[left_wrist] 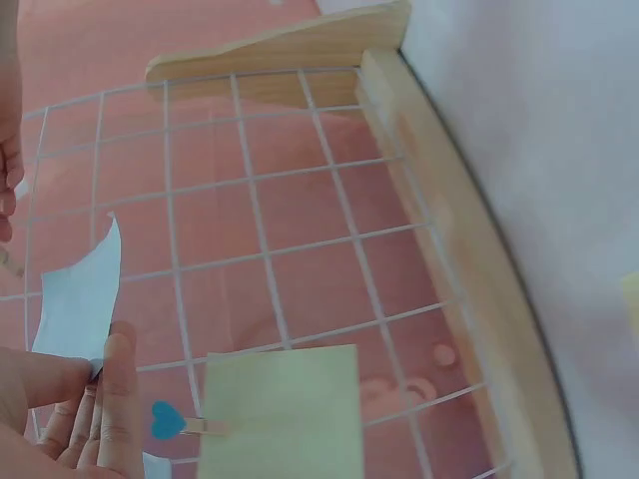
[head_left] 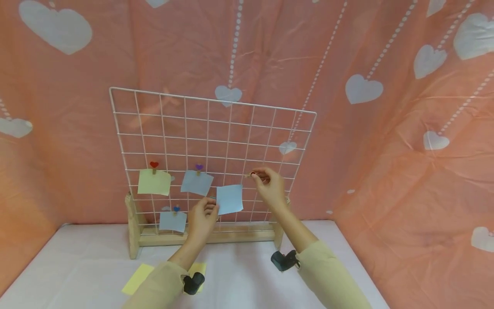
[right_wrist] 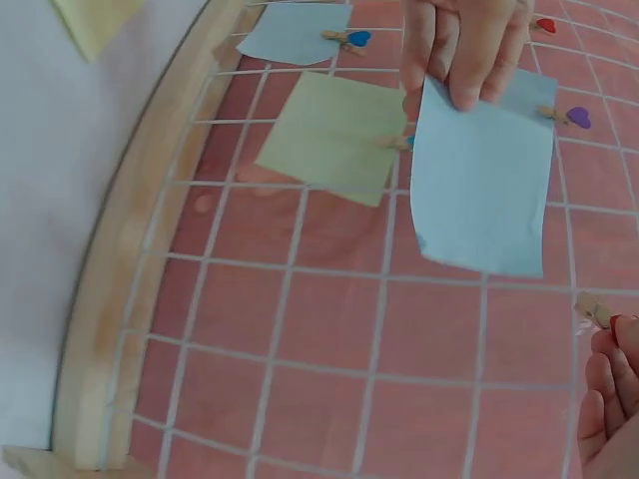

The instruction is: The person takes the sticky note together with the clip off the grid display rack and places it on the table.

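My left hand [head_left: 203, 214] pinches a light blue paper note [head_left: 230, 199] by its left edge, in front of the white wire grid [head_left: 227, 143]. To the right and a little higher, my right hand [head_left: 270, 189] holds a small wooden clothespin [right_wrist: 592, 308] with a red heart between thumb and fingers, close to the grid wires. In the right wrist view the blue note hangs down from the left fingers. A yellow note [left_wrist: 285, 414] clipped to the grid with a blue-heart clothespin [left_wrist: 180, 422] is near my left hand; the head view hides it behind that hand.
More clipped notes hang on the grid: a yellow one [head_left: 154, 182] and two blue ones [head_left: 196, 183]. A wooden base [head_left: 216, 237] holds the grid on the white table [head_left: 239, 274]. Yellow notes [head_left: 138, 278] lie near my left sleeve. A pink curtain [head_left: 185, 47] hangs behind.
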Motion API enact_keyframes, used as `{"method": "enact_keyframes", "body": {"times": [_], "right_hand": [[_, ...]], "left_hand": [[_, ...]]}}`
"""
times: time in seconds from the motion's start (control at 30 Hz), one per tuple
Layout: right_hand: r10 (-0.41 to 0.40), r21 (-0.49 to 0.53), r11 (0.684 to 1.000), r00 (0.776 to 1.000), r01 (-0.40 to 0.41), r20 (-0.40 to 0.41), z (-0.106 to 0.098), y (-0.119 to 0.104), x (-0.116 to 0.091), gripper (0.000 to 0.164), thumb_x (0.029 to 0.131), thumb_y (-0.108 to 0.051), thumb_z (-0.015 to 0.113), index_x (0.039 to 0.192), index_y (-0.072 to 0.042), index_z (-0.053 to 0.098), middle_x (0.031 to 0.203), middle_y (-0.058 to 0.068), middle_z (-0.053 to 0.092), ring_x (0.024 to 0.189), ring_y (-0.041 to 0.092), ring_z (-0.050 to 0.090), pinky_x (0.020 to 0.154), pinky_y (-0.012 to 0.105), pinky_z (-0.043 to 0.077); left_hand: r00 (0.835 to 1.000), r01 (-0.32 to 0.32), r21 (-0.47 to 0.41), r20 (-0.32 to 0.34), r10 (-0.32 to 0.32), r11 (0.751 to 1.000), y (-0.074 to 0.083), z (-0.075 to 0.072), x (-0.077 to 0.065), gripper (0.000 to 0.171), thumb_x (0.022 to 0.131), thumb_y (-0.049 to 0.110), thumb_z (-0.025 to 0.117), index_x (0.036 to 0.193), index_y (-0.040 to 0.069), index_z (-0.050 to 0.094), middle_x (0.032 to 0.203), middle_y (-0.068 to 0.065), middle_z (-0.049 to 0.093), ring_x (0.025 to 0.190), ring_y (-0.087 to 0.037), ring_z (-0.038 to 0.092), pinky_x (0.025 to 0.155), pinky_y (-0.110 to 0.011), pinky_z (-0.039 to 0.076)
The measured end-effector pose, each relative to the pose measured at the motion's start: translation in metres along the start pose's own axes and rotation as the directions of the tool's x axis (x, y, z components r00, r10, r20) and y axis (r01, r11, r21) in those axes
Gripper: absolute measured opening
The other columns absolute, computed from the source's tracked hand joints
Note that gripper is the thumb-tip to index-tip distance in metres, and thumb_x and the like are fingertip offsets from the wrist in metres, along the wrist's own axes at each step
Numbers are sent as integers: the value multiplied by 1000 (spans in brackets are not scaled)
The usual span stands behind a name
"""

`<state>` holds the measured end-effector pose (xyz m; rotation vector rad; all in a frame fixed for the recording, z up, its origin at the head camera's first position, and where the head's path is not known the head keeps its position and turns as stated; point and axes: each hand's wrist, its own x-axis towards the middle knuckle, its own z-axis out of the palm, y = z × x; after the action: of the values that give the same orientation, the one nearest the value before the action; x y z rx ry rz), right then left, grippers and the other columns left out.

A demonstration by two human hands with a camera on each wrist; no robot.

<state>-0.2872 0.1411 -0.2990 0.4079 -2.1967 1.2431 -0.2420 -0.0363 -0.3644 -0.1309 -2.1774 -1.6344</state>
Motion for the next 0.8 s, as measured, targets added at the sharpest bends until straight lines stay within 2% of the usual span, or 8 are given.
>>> {"method": "enact_keyframes", "body": {"times": [0.13, 0.33, 0.47, 0.67, 0.8], "right_hand": [[44, 4, 999, 999, -44, 1, -6, 11, -12, 16, 89, -8, 67, 100, 2, 69, 90, 16, 71, 79, 25, 64, 68, 19, 46], [85, 2, 996, 996, -85, 2, -16, 31, -35, 14, 87, -4, 67, 98, 5, 69, 85, 18, 70, 74, 17, 61, 66, 18, 45], [109, -35, 993, 994, -108, 10, -23, 43, -47, 15, 86, -4, 68, 97, 6, 69, 85, 18, 70, 74, 16, 61, 66, 18, 47], [148, -61, 987, 989, -146, 20, -31, 59, -62, 14, 86, -4, 68, 98, 4, 69, 87, 17, 70, 75, 17, 60, 66, 18, 48], [153, -66, 986, 988, -152, 13, -37, 68, -71, 15, 85, -4, 69, 97, 5, 69, 87, 17, 70, 74, 16, 61, 65, 18, 49]], "left_hand": [[999, 36, 39, 36, -37, 999, -7, -6, -12, 15, 90, -1, 60, 102, -9, 63, 94, -22, 67, 88, -33, 68, 74, -32, 57], [996, 46, 56, 79, -51, 997, -22, -10, -26, 14, 89, -1, 60, 100, -10, 63, 91, -22, 68, 84, -33, 69, 70, -31, 57], [995, 55, 74, 79, -61, 996, -33, -10, -33, 12, 87, -2, 62, 97, -9, 64, 88, -21, 68, 81, -31, 69, 68, -30, 57], [991, 93, 24, 94, -95, 995, -44, -8, -40, 13, 87, -4, 61, 98, -11, 61, 84, -21, 68, 70, -30, 69, 60, -23, 55], [989, 112, 0, 99, -111, 994, -47, -6, -44, 13, 87, -5, 61, 98, -12, 61, 84, -21, 67, 70, -31, 69, 58, -19, 54]]}}
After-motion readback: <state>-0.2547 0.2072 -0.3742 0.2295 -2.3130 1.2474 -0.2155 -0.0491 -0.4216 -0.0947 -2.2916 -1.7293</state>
